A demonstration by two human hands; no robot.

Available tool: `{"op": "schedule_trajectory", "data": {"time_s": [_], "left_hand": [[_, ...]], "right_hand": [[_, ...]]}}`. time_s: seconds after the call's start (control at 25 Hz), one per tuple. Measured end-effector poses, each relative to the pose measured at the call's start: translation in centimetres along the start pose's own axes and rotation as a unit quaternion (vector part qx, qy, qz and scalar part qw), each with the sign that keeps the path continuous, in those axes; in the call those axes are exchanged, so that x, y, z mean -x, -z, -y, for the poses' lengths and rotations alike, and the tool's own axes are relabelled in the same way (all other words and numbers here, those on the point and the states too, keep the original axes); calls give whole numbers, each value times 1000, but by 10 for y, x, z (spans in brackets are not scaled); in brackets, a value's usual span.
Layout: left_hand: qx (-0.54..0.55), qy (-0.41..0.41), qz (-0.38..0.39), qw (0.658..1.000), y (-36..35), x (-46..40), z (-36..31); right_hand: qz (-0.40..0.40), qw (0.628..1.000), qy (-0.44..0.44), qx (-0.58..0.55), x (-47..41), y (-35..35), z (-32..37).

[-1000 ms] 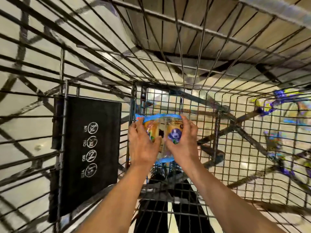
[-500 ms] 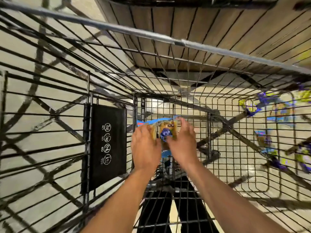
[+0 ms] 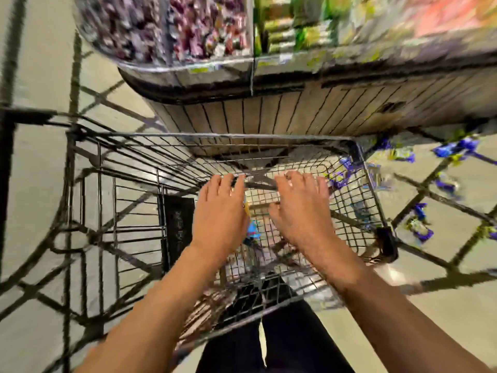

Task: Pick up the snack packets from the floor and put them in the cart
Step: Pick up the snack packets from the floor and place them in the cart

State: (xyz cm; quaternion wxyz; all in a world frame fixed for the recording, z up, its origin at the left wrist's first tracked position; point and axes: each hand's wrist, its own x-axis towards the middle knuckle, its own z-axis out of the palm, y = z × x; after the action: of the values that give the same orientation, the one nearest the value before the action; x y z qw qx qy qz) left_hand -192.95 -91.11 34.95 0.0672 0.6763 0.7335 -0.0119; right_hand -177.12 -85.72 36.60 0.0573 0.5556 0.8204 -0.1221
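Now hovering over cart [image 3: 360, 154], left hand [image 3: 219, 211] and right hand [image 3: 301, 208] spread, gripping nothing. Lying below between them, packet [image 3: 252, 228]. Sitting right of the rim, more packets [image 3: 419, 224] on floor [image 3: 443, 251].

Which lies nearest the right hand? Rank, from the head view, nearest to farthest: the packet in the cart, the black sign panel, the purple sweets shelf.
From the right hand:
1. Packet in the cart, just left of it, partly hidden between both hands.
2. Black sign panel, farther left, on the cart's inner side.
3. Purple sweets shelf, far up at the top left.
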Motion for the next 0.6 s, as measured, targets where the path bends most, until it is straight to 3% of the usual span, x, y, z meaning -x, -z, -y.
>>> {"op": "schedule_trajectory", "data": {"time_s": [0.2,0.6], "left_hand": [[26,-19,-55,998,65,17,-32],[73,-113,-73,988,92,49,-171]], "right_hand": [[-80,995,-43,-48,59,58,-16],[-143,978,-121,-88,155,87,-102]]}}
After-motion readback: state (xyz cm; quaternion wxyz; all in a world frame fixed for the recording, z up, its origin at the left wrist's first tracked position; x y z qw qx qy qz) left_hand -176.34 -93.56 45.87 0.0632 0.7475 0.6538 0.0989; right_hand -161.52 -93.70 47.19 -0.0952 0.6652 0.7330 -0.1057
